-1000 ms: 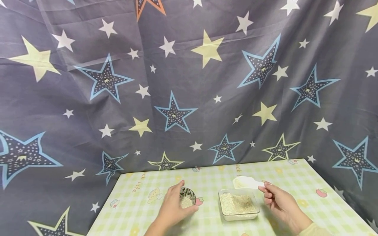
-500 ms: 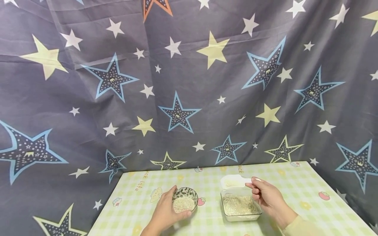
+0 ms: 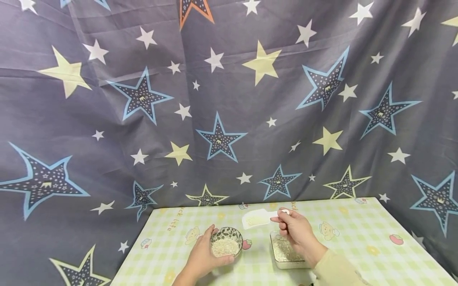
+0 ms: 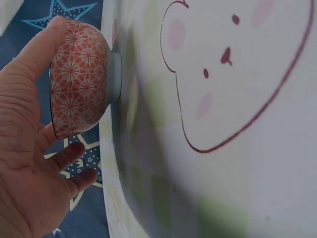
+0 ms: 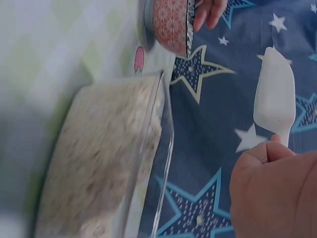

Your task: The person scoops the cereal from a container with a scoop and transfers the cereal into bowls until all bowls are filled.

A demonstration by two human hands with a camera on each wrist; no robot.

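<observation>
My left hand (image 3: 205, 253) grips a small bowl (image 3: 226, 243) by its rim, thumb on the near side and a finger on the far side. Leafy patterning lines the inside, where pale oat-like flakes lie. Red flower print covers the bowl's outside (image 4: 79, 74) in the left wrist view, with two fingers free of it. My right hand (image 3: 298, 234) pinches the handle of a white scoop (image 3: 255, 219), held above the table between bowl and box. Some pale flakes lie in the scoop. Below my right hand stands a clear rectangular container (image 5: 106, 163) of flakes, partly hidden by that hand in the head view.
A green-and-white checked cloth (image 3: 171, 246) with cartoon prints covers the table. Behind it hangs a dark curtain (image 3: 229, 99) patterned with stars. The container's clear wall rises above the flakes inside. A small dark object shows at the bottom edge near my right sleeve (image 3: 334, 270).
My right hand has carried the scoop left, from above the container's far right side toward the bowl. My left hand still holds the bowl in about the same place. The view has shifted slightly.
</observation>
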